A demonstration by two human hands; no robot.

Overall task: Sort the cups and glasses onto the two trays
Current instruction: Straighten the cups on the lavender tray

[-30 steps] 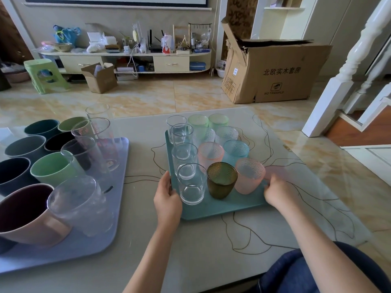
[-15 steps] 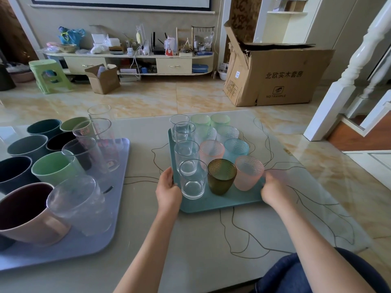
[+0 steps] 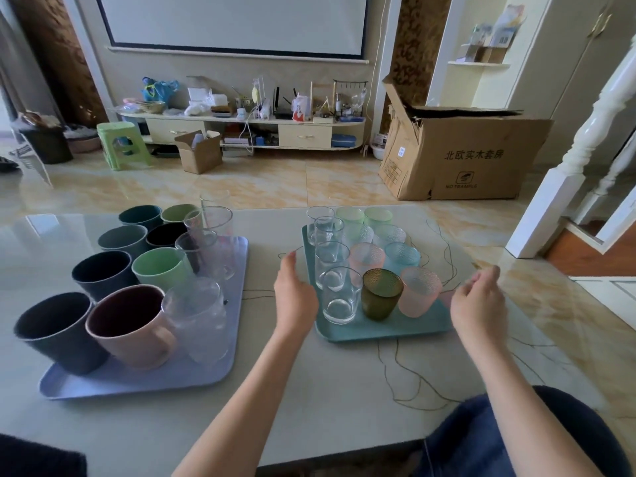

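Note:
A teal tray point(image 3: 378, 330) sits on the table right of centre, carrying several clear and tinted glasses, among them a dark green glass point(image 3: 381, 294) and a pink glass point(image 3: 419, 291) at its front. On the left, a lilac tray point(image 3: 155, 378) holds several coloured mugs and clear glass mugs, with a pink mug point(image 3: 132, 325) nearest me. My left hand point(image 3: 294, 297) hovers just off the teal tray's left edge, fingers loose, holding nothing. My right hand point(image 3: 478, 301) is just off its right edge, fingers apart and empty.
The pale glossy table point(image 3: 327, 390) has dark line patterns under the teal tray. Beyond its far edge lie a tiled floor, a large cardboard box point(image 3: 461, 156), a green stool point(image 3: 120, 144) and a cluttered TV cabinet point(image 3: 241, 129). My knee in blue jeans point(image 3: 499, 438) is at lower right.
Both hands have let go of the teal tray's side edges and lifted slightly away from it. The view has tilted upward.

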